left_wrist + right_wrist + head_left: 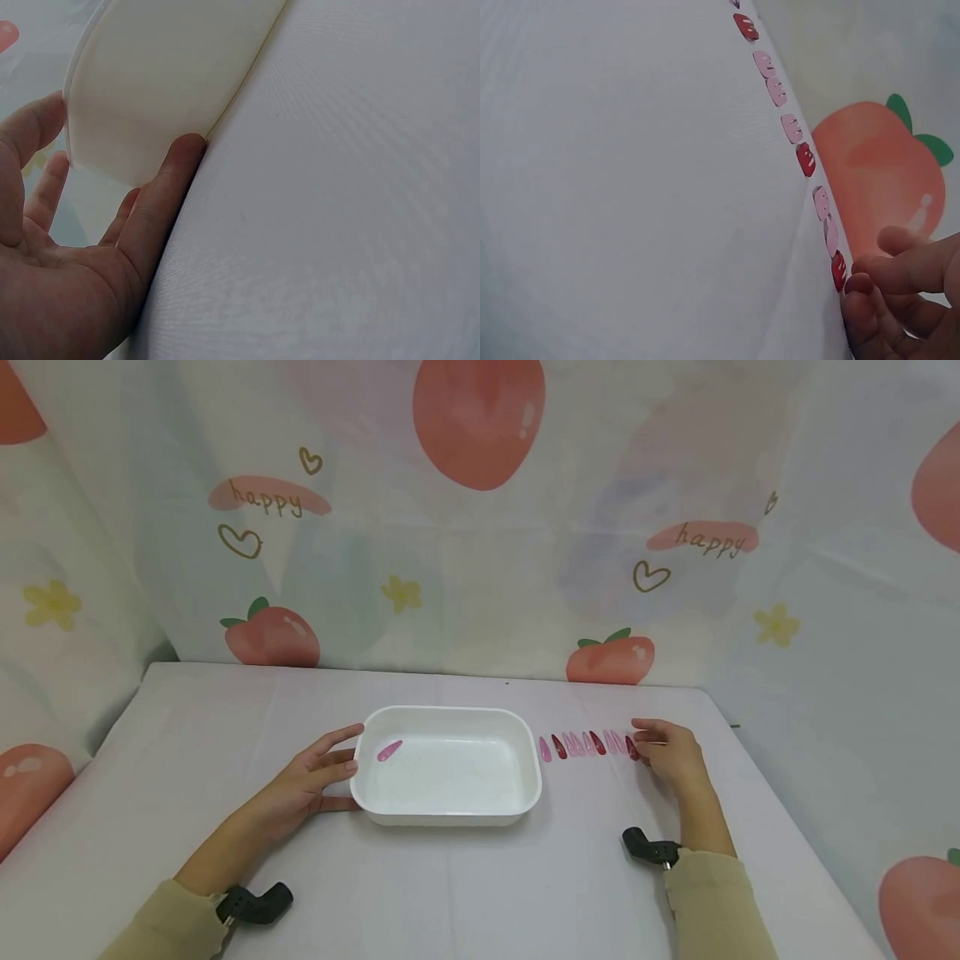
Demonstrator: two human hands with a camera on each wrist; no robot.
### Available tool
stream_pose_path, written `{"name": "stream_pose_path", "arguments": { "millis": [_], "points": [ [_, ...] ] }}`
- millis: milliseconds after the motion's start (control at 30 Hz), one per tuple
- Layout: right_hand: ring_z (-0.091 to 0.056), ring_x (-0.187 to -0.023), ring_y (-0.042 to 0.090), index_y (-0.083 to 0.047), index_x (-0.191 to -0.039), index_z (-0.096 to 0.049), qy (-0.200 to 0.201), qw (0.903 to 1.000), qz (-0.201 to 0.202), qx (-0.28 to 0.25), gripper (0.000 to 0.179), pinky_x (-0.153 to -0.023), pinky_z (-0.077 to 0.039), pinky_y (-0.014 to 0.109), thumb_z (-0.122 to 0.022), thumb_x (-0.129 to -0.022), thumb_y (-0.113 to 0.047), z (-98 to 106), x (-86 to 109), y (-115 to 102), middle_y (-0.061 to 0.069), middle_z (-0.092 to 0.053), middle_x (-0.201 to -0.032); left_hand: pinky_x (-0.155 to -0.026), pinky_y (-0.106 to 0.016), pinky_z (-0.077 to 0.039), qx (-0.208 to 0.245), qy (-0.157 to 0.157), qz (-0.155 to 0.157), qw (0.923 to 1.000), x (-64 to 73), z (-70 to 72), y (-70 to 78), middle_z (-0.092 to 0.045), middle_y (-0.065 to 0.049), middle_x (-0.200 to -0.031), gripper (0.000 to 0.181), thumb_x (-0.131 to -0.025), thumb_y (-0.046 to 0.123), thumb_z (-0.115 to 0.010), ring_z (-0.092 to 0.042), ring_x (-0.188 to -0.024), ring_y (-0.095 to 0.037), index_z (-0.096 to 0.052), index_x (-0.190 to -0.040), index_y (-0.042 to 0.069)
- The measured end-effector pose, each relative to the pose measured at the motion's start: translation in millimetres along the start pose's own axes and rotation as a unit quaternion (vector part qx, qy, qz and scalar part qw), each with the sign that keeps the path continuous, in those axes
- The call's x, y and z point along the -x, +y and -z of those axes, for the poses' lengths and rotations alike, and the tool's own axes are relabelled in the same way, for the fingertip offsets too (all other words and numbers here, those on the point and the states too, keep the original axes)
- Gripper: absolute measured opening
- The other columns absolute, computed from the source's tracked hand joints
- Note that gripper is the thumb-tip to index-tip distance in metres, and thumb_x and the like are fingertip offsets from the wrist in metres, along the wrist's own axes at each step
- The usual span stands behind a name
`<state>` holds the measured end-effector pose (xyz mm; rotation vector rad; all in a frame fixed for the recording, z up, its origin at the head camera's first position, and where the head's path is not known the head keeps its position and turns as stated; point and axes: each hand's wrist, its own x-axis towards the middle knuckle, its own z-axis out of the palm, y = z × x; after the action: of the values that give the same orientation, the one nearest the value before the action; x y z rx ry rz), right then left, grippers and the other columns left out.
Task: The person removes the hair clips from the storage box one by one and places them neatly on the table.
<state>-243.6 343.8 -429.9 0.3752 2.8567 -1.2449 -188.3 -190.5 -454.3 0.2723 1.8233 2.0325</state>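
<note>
A white rectangular tray [446, 777] sits mid-table with one pink snap hair clip [390, 751] inside it. My left hand [318, 772] rests against the tray's left end, fingers spread and fairly straight. In the left wrist view, its fingertips touch the outside wall [165, 82]. Right of the tray runs a slanted row of pink and dark red hair clips, beginning with a pink clip [545, 749]. At the row's right end, my right hand [671, 756] pinches at a dark red hair clip [839, 271] with thumb and finger; part of the contact is hidden.
A white cloth covers the table [480, 893]. Behind it hangs a printed curtain [480, 568] with fruit and hearts, meeting the table's back edge. Black wrist mounts [258, 904] sit at both sleeves.
</note>
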Motion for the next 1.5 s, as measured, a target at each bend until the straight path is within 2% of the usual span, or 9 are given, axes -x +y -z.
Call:
{"name": "stream_pose_path", "arguments": {
  "millis": [167, 267, 433, 600, 767, 967, 1200, 1400, 1500],
  "points": [
    [-0.059, -0.108, 0.027, -0.008, -0.143, -0.053, 0.013, 0.9986, -0.006, -0.05, 0.041, -0.078, -0.056, 0.018, -0.051, -0.102, -0.01, 3.3, 0.2, -4.7, 0.019, -0.059, -0.132, -0.091, -0.053, -0.056, 0.0, 0.001, 0.0, 1.0, 0.0, -0.6, 0.3, -0.031, -0.023, -0.156, 0.062, -0.101, 0.015, -0.058, -0.056, -0.124, -0.03, -0.03, -0.156, 0.021],
    [-0.059, -0.114, 0.025, -0.011, -0.144, -0.052, 0.011, 0.9954, -0.005, -0.095, 0.041, -0.083, -0.056, 0.018, -0.051, -0.104, -0.017, 4.4, 3.6, -13.7, 0.017, -0.058, -0.135, -0.091, -0.053, -0.056, 0.001, 0.001, 0.001, 1.0, 0.0, -0.7, 0.2, -0.031, -0.023, -0.156, 0.062, -0.101, 0.015, -0.058, -0.055, -0.124, -0.03, -0.029, -0.156, 0.021],
    [-0.059, -0.117, 0.018, -0.013, -0.147, -0.049, -0.025, 0.9866, 0.027, -0.159, 0.048, -0.091, -0.055, 0.02, -0.055, -0.103, -0.031, 3.7, 12.7, -33.4, 0.013, -0.055, -0.139, -0.092, -0.053, -0.056, 0.004, 0.001, 0.001, 1.0, -0.3, -0.5, -0.5, -0.031, -0.023, -0.156, 0.063, -0.101, 0.015, -0.059, -0.055, -0.124, -0.03, -0.029, -0.156, 0.021],
    [-0.061, -0.108, 0.014, -0.009, -0.144, -0.05, -0.087, 0.9666, 0.078, -0.228, 0.048, -0.089, -0.056, 0.022, -0.059, -0.101, -0.029, -4.3, 20.6, -55.1, 0.01, -0.058, -0.129, -0.092, -0.054, -0.055, 0.001, 0.003, 0.001, 1.0, 0.2, 0.9, -1.4, -0.031, -0.022, -0.156, 0.062, -0.101, 0.016, -0.059, -0.055, -0.124, -0.03, -0.03, -0.156, 0.022],
    [-0.062, -0.108, 0.021, -0.009, -0.137, -0.055, -0.135, 0.9511, 0.105, -0.257, 0.04, -0.088, -0.057, 0.025, -0.061, -0.101, -0.024, -20.5, 26.7, -77.2, 0.005, -0.063, -0.12, -0.092, -0.054, -0.055, 0.002, 0.007, 0.004, 1.0, 0.6, 2.0, -1.2, -0.032, -0.02, -0.156, 0.061, -0.101, 0.016, -0.059, -0.054, -0.126, -0.03, -0.031, -0.155, 0.024],
    [-0.063, -0.104, 0.02, -0.007, -0.134, -0.058, -0.185, 0.9279, 0.125, -0.298, 0.036, -0.087, -0.058, 0.027, -0.062, -0.1, -0.018, -36.9, 37.9, -101.1, 0.002, -0.066, -0.114, -0.091, -0.054, -0.055, 0.002, 0.011, 0.005, 0.9999, -1.9, 2.5, -2.0, -0.034, -0.019, -0.155, 0.06, -0.101, 0.014, -0.058, -0.054, -0.126, -0.031, -0.033, -0.155, 0.025],
    [-0.064, -0.101, 0.019, -0.006, -0.133, -0.058, -0.233, 0.9118, 0.152, -0.302, 0.035, -0.087, -0.058, 0.031, -0.061, -0.1, -0.014, -62.2, 49.5, -127.4, 0.003, -0.066, -0.114, -0.091, -0.055, -0.055, 0.002, 0.014, 0.007, 0.9999, -4.9, 2.0, -2.7, -0.034, -0.021, -0.155, 0.06, -0.101, 0.014, -0.059, -0.052, -0.128, -0.034, -0.033, -0.155, 0.023],
    [-0.065, -0.101, 0.025, -0.003, -0.133, -0.058, -0.265, 0.9026, 0.165, -0.296, 0.035, -0.088, -0.058, 0.035, -0.061, -0.098, -0.011, -91.6, 56.7, -152.6, 0.015, -0.064, -0.117, -0.091, -0.055, -0.055, 0.012, 0.005, 0.005, 0.9999, -5.3, 1.3, -3.3, -0.033, -0.022, -0.155, 0.062, -0.1, 0.014, -0.06, -0.052, -0.127, -0.033, -0.032, -0.155, 0.022],
    [-0.063, -0.106, 0.035, -0.002, -0.133, -0.058, -0.285, 0.8967, 0.167, -0.295, 0.037, -0.089, -0.058, 0.037, -0.062, -0.098, -0.01, -107.6, 60.2, -165.8, 0.023, -0.061, -0.122, -0.091, -0.055, -0.055, 0.015, 0.008, 0.006, 0.9998, -4.5, 1.1, -2.7, -0.033, -0.022, -0.155, 0.062, -0.1, 0.013, -0.059, -0.053, -0.127, -0.033, -0.032, -0.155, 0.021]
  ]
}}
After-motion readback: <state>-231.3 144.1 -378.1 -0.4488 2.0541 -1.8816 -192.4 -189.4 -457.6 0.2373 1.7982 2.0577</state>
